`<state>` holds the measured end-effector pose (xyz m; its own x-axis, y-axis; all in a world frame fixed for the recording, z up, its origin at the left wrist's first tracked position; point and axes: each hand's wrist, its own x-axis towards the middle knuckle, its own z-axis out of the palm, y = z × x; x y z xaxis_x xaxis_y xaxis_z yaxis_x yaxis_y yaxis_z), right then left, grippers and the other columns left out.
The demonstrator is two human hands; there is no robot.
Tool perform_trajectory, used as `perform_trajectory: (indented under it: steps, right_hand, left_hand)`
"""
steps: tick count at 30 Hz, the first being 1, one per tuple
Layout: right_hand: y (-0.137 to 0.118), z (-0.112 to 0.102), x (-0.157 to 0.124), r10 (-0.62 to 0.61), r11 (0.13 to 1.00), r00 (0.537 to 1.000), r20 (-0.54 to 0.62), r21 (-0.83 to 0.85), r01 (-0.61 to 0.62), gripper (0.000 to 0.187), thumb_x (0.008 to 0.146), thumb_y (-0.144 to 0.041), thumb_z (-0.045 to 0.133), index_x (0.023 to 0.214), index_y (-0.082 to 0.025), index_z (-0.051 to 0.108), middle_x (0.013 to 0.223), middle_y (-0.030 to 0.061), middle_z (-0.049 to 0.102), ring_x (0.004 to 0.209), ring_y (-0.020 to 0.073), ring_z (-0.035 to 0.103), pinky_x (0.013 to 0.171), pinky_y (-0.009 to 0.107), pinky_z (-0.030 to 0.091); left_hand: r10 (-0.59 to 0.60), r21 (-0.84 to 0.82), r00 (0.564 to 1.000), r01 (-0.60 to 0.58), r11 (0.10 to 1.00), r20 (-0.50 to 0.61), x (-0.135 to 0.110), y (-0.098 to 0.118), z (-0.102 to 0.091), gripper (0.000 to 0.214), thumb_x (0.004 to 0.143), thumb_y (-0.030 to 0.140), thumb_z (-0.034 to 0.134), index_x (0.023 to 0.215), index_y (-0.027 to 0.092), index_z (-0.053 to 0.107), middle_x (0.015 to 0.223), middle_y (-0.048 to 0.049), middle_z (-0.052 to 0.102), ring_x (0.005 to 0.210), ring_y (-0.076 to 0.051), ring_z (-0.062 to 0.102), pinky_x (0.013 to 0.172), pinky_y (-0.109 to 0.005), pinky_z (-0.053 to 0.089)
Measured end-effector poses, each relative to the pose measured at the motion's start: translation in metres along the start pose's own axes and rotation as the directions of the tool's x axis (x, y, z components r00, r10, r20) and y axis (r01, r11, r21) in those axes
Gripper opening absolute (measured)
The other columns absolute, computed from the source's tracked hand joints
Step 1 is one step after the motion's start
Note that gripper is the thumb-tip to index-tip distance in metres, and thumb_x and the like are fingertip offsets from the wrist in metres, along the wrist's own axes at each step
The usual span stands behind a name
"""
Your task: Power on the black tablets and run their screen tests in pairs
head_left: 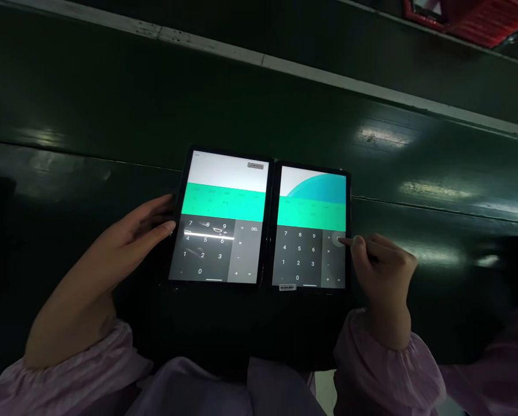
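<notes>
Two tablets lie side by side at the middle, the left tablet (pixel 207 248) and the right tablet (pixel 300 254). Each screen is lit with a calculator keypad under a bright green band. At the outer edge of the left tablet, my left hand (pixel 133 237) grips the side, its thumb near the rim and the other fingers partly hidden behind. My right hand (pixel 382 266) has its index finger stretched onto the right tablet near the DEL key, where a round highlight shows. Its other fingers are curled in, with nothing in them. A small barcode label (pixel 287 287) sits at the right tablet's lower edge.
Beneath the tablets is a dark green, shiny work surface (pixel 111 110) with light reflections. A pale strip (pixel 259 58) crosses it farther back. A red plastic crate (pixel 479 23) is at the top right. Another person's sleeve (pixel 496 364) shows at the lower right.
</notes>
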<state>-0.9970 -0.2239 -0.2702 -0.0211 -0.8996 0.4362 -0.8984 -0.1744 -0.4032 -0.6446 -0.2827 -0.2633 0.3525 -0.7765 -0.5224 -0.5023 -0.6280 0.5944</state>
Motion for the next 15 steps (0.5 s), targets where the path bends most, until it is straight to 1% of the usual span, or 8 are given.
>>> perform_trajectory:
  steps: [1, 3, 5, 7, 9, 11, 15]
  right_hand:
    - [-0.001, 0.001, 0.001, -0.002, 1.0, 1.0, -0.008, -0.007, 0.002, 0.051, 0.094, -0.017, 0.058, 0.044, -0.018, 0.048, 0.049, -0.007, 0.027, 0.04, 0.004, 0.027, 0.042, 0.022, 0.017]
    - [-0.002, 0.004, 0.004, -0.009, 1.0, 1.0, -0.029, -0.009, 0.008, 0.049, 0.099, -0.019, 0.058, 0.051, -0.018, 0.063, 0.051, -0.007, 0.028, 0.042, 0.0044, 0.027, 0.043, 0.023, 0.017]
    - [-0.003, 0.009, 0.006, -0.02, 1.0, 0.999, -0.033, -0.008, 0.02, 0.043, 0.104, -0.021, 0.058, 0.066, -0.017, 0.078, 0.054, -0.0062, 0.036, 0.043, 0.0047, 0.03, 0.044, 0.023, 0.02]
    - [-0.003, 0.016, 0.008, -0.03, 1.0, 0.999, -0.016, -0.006, 0.03, 0.039, 0.108, -0.026, 0.056, 0.083, -0.017, 0.086, 0.059, -0.0047, 0.044, 0.046, 0.0054, 0.035, 0.046, 0.023, 0.023]
    - [-0.001, 0.021, 0.008, -0.04, 0.999, 0.999, 0.011, -0.001, 0.04, 0.039, 0.11, -0.03, 0.056, 0.091, -0.017, 0.088, 0.063, -0.0031, 0.049, 0.048, 0.0062, 0.039, 0.047, 0.023, 0.025]
    - [0.001, 0.023, 0.008, -0.031, 0.999, 1.0, 0.002, -0.008, 0.031, 0.043, 0.11, -0.033, 0.055, 0.086, -0.017, 0.087, 0.063, -0.0024, 0.05, 0.048, 0.0064, 0.039, 0.047, 0.023, 0.025]
    - [0.006, 0.021, 0.008, 0.025, 0.997, 0.998, -0.056, -0.075, -0.029, 0.055, 0.11, -0.035, 0.054, 0.063, -0.017, 0.077, 0.058, -0.0036, 0.042, 0.046, 0.0058, 0.033, 0.047, 0.025, 0.02]
  left_hand:
    - [0.019, -0.003, 1.0, -0.019, 1.0, 0.006, 0.001, -0.001, 0.0, 0.076, 0.076, 0.04, 0.065, 0.15, 0.02, 0.066, 0.158, -0.0097, 0.066, 0.153, -0.038, 0.054, 0.118, -0.053, 0.054]
    - [0.046, -0.007, 0.999, -0.046, 0.999, 0.015, 0.002, -0.002, 0.001, 0.075, 0.077, 0.041, 0.065, 0.149, 0.02, 0.066, 0.156, -0.0107, 0.068, 0.152, -0.038, 0.056, 0.115, -0.053, 0.056]
    - [0.041, -0.005, 0.999, -0.041, 0.999, 0.02, 0.002, -0.001, 0.003, 0.074, 0.078, 0.041, 0.065, 0.149, 0.021, 0.066, 0.155, -0.0112, 0.069, 0.15, -0.038, 0.057, 0.115, -0.053, 0.056]
    - [0.016, 0.004, 1.0, -0.016, 1.0, 0.022, 0.003, -0.001, 0.004, 0.075, 0.078, 0.041, 0.065, 0.15, 0.021, 0.066, 0.154, -0.0112, 0.069, 0.149, -0.038, 0.059, 0.116, -0.052, 0.056]
    - [0.005, 0.002, 1.0, -0.005, 1.0, 0.028, 0.003, -0.001, 0.004, 0.076, 0.078, 0.041, 0.064, 0.151, 0.02, 0.065, 0.153, -0.0113, 0.07, 0.147, -0.037, 0.06, 0.115, -0.05, 0.056]
    - [0.006, -0.02, 0.999, -0.005, 1.0, 0.045, 0.003, -0.002, 0.003, 0.076, 0.078, 0.04, 0.064, 0.152, 0.02, 0.065, 0.149, -0.0111, 0.073, 0.143, -0.035, 0.064, 0.113, -0.048, 0.058]
    - [0.009, -0.043, 0.999, -0.007, 0.999, 0.049, 0.001, -0.002, 0.002, 0.074, 0.079, 0.039, 0.066, 0.151, 0.021, 0.066, 0.144, -0.0102, 0.076, 0.136, -0.034, 0.069, 0.11, -0.048, 0.06]
